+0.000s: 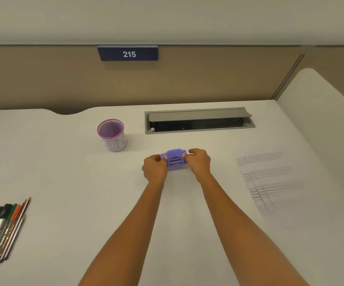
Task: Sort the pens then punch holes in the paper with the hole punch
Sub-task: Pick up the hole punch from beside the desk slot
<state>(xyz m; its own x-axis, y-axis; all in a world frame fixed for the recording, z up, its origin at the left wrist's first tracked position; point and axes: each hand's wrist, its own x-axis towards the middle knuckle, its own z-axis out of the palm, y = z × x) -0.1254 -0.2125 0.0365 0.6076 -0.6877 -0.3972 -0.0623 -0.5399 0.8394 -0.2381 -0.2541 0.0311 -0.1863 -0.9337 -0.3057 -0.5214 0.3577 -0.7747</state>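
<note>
A purple hole punch sits on the white desk at its middle. My left hand grips its left end and my right hand grips its right end. A printed sheet of paper lies flat to the right. Several pens, markers and pencils lie side by side at the desk's near left edge. A round pen cup with a pink rim stands upright and empty at the back left of the punch.
An open grey cable tray is set into the desk behind the punch. A tan partition with a "215" sign closes the back. A white divider stands at the right.
</note>
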